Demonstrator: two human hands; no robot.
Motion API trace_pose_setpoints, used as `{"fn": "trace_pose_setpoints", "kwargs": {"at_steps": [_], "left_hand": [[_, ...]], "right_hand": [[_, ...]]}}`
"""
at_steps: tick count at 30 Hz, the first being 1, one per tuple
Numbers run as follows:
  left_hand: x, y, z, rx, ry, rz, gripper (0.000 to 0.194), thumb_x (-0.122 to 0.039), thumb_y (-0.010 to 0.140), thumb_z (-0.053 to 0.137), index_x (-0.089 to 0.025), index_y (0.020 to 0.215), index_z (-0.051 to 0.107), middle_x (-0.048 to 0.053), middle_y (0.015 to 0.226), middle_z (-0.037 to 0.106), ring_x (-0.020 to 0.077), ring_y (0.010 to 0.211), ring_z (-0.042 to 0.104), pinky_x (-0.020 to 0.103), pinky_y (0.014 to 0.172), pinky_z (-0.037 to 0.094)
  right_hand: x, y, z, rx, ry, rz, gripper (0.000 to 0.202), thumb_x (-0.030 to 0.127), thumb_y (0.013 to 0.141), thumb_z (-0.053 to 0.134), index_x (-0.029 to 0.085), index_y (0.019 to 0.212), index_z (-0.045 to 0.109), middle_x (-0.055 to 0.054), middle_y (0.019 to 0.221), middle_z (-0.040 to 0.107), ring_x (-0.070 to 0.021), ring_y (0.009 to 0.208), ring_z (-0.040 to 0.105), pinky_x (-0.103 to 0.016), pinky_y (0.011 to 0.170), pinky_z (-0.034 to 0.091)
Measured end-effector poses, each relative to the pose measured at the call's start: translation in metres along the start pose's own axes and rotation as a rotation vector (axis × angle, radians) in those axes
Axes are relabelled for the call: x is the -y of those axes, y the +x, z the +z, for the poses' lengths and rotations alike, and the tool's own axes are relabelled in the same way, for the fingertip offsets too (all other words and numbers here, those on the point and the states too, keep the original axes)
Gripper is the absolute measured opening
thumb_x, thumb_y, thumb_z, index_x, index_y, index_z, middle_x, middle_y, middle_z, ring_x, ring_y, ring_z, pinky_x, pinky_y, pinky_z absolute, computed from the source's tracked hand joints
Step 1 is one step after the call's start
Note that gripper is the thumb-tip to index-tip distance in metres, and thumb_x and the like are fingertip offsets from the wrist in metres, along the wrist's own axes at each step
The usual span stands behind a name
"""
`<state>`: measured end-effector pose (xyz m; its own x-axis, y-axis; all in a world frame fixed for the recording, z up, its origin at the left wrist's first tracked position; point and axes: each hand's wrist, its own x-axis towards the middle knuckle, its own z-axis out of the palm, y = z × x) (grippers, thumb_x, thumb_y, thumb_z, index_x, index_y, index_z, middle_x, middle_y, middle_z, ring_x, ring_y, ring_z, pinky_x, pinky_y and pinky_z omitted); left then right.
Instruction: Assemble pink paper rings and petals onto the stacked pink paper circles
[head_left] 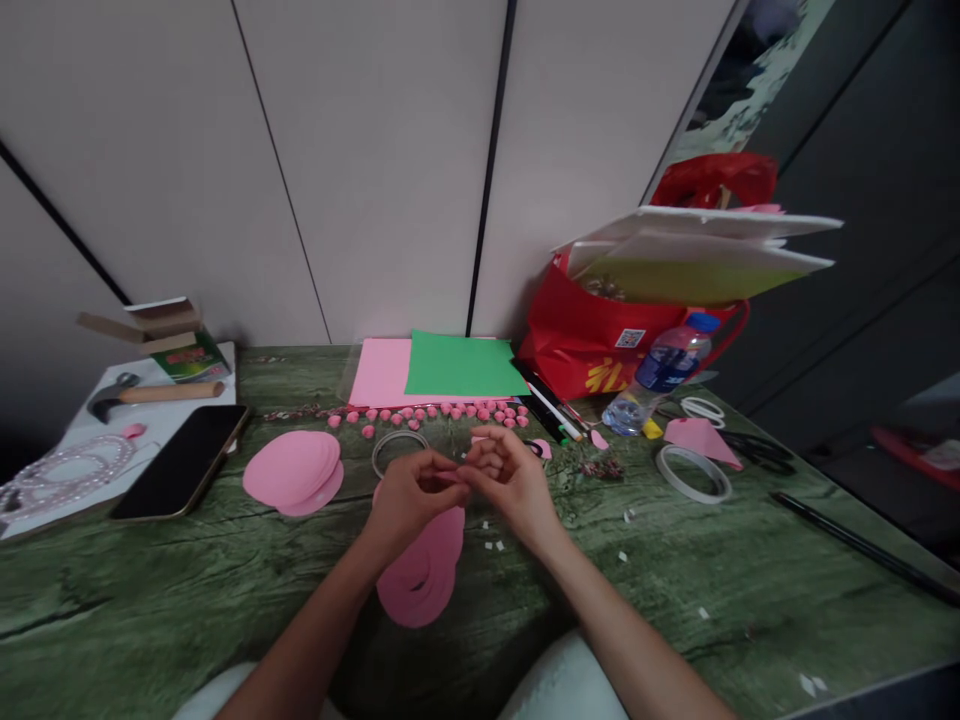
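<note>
My left hand and my right hand meet over the middle of the table. Between their fingertips they pinch a small piece of pink paper, mostly hidden by the fingers. Below my left wrist lies a pile of pink paper spirals. A stack of pink paper circles sits to the left. Just behind my left hand is a roll of tape, partly covered. Several small rolled pink paper roses stand in rows beyond my hands.
Green and pink sheets lie at the back. On the left are a phone, a hammer and a bead string. At right stand a red bag and water bottle, near another tape roll.
</note>
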<state>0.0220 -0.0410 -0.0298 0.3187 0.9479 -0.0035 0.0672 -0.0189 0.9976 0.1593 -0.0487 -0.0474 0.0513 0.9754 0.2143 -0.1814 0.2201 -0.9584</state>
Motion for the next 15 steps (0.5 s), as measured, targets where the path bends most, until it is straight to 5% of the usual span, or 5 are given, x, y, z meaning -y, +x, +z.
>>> {"fn": "trace_pose_setpoints", "kwargs": {"at_steps": [9, 15], "left_hand": [[0.0003, -0.0002, 0.0012, -0.054, 0.020, 0.030, 0.011, -0.018, 0.058, 0.070, -0.015, 0.065, 0.063, 0.003, 0.063, 0.067, 0.0156, 0.061, 0.063, 0.024, 0.060, 0.048], [-0.0043, -0.0015, 0.0008, -0.152, -0.027, 0.037, 0.013, -0.024, 0.060, 0.070, -0.015, 0.060, 0.062, 0.003, 0.059, 0.067, 0.0149, 0.058, 0.062, 0.023, 0.057, 0.047]], "right_hand": [[-0.0032, -0.0001, 0.0014, -0.051, 0.029, -0.019, 0.034, 0.022, 0.058, 0.073, 0.020, 0.086, 0.053, 0.004, 0.067, 0.053, -0.0088, 0.057, 0.053, -0.020, 0.051, 0.043], [0.0013, -0.0009, 0.0036, -0.031, 0.072, -0.040, 0.021, 0.024, 0.068, 0.065, 0.020, 0.085, 0.054, 0.002, 0.071, 0.059, -0.0116, 0.066, 0.061, -0.024, 0.063, 0.048]]}}
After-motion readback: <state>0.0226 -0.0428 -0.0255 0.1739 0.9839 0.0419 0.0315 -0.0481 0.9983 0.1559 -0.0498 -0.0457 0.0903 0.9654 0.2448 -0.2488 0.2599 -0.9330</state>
